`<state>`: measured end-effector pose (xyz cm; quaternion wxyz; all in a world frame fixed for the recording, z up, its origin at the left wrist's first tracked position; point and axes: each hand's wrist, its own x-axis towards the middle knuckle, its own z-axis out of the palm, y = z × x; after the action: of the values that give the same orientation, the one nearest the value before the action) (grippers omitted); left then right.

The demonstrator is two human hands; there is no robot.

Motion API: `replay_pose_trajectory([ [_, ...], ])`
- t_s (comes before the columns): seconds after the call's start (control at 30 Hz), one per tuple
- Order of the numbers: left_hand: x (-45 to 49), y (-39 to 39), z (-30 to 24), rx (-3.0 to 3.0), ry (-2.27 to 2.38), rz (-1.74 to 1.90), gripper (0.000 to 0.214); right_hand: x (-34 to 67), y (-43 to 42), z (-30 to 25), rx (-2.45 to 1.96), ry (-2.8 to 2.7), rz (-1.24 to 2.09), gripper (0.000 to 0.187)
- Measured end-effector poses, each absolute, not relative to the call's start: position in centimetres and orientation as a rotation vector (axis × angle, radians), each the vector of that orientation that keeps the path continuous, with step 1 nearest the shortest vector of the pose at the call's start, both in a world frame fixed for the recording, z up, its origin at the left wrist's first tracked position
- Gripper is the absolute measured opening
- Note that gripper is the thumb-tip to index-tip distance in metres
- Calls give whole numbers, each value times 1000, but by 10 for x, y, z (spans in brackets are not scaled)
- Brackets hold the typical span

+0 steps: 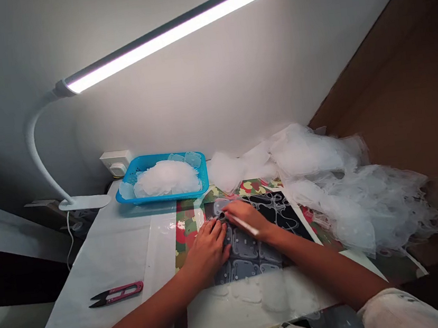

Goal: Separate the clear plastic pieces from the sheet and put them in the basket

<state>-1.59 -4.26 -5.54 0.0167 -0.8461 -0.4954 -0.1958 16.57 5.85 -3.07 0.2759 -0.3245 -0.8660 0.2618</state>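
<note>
My left hand (207, 248) lies flat with fingers spread on a clear plastic sheet of moulded pieces (249, 250), pressing it onto a dark mat (285, 217). My right hand (247, 218) is closed around a thin white tool (246, 226) whose grey tip meets the sheet near my left fingertips. Both hands sit close together over the sheet's far edge.
A blue basket (162, 177) piled with clear pieces stands at the back. A heap of clear plastic scrap (342, 191) fills the right side. Red thread snips (117, 293) lie at the left. A white desk lamp (171, 31) arches overhead from its base (84, 203). A wall socket (115, 163) sits behind.
</note>
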Motion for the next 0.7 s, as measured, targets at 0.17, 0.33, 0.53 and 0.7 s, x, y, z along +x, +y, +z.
replay_pose_trajectory([
  [0.17,-20,-41,-48,-2681,-1583,-574,40,231,93,-2,-1294,-1629,628,22],
  [0.33,-25,-17,-24,-2766,-1750,-977,28,232,72,12,-1166,-1578,935,28],
  [0.53,-15,11,-3,-2829,-2717,-2181,58,184,12,19,-971,-1929,1082,21],
  [0.7,-13,10,-19,-2813,-2494,-2171,38,182,26,19,-977,-1741,1312,26],
])
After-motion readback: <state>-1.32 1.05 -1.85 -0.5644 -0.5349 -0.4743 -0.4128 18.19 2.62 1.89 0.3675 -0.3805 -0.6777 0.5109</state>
